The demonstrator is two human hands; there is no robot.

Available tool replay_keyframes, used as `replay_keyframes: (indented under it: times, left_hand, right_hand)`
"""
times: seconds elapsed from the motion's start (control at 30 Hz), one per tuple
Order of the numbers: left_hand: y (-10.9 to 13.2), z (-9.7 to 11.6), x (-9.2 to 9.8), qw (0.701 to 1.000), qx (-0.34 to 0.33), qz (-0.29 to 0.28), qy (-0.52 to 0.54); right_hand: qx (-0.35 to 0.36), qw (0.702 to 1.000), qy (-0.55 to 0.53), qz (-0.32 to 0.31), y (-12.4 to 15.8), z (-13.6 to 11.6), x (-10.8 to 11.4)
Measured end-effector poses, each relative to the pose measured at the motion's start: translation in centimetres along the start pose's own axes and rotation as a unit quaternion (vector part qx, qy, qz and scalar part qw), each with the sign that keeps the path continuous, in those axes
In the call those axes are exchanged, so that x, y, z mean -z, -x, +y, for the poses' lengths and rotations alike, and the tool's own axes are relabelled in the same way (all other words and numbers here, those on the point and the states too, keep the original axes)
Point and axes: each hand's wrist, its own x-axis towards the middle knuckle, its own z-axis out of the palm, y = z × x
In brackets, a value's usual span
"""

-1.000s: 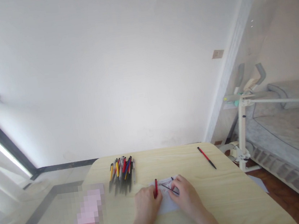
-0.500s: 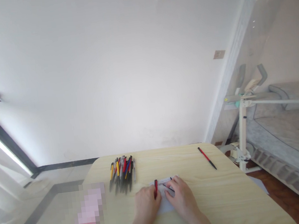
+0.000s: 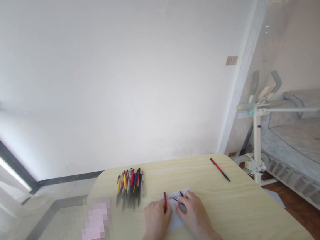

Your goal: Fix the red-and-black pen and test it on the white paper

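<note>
On the table, a small white sheet of paper (image 3: 177, 222) with faint markings lies beneath my hands. My left hand (image 3: 157, 218) is closed around a red pen piece (image 3: 165, 198), which sticks up between thumb and fingers. My right hand (image 3: 194, 210) pinches a dark pen piece (image 3: 183, 208), partly hidden by the fingers. A thin dark tip points left from this hand toward the red piece, and a black end shows above the knuckles. The two hands are a short distance apart. Whether the dark bits form one piece I cannot tell.
A pile of several pens (image 3: 130, 188), yellow, red, blue, black and clear, lies at the table's back left. One red and black pen (image 3: 220, 170) lies alone at the back right. A white exercise machine (image 3: 256, 135) stands right of the table (image 3: 241, 211), before a grey sofa (image 3: 312, 148).
The right hand's dark piece has turned a little, so more of its dark body and black end shows. My left hand barely moved. The whole view shifted slightly.
</note>
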Motion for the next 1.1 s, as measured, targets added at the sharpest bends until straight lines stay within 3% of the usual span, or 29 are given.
replay_keyframes:
  times: [0.17, 0.37, 0.6, 0.77, 1.0, 1.1]
  left_hand:
    - [0.0, -0.4, 0.2, 0.99, 0.037, 0.024, 0.133]
    - [-0.4, -0.8, 0.6, 0.929, 0.064, 0.041, 0.361]
    - [-0.8, -0.7, 0.8, 0.884, 0.092, 0.061, 0.454]
    - [-1.0, -0.7, 1.1, 0.858, 0.116, 0.049, 0.497]
    - [-1.2, -0.7, 0.8, 0.751, 0.142, -0.008, 0.645]
    - [-1.1, -0.4, 0.8, 0.718, 0.143, -0.028, 0.68]
  right_hand:
    - [-0.006, 1.0, -0.008, -0.016, -0.1, -0.4, 0.6]
    - [0.0, 0.999, -0.018, -0.029, -0.1, -0.9, 1.5]
    - [0.016, 0.999, -0.023, -0.026, -0.2, -0.3, 0.5]
    - [0.026, 0.998, -0.053, -0.004, -0.1, -0.6, 1.0]
    - [0.029, 0.996, -0.083, 0.011, -0.1, 0.0, 0.5]
    - [0.036, 0.993, -0.113, 0.015, -0.2, 0.4, -0.3]
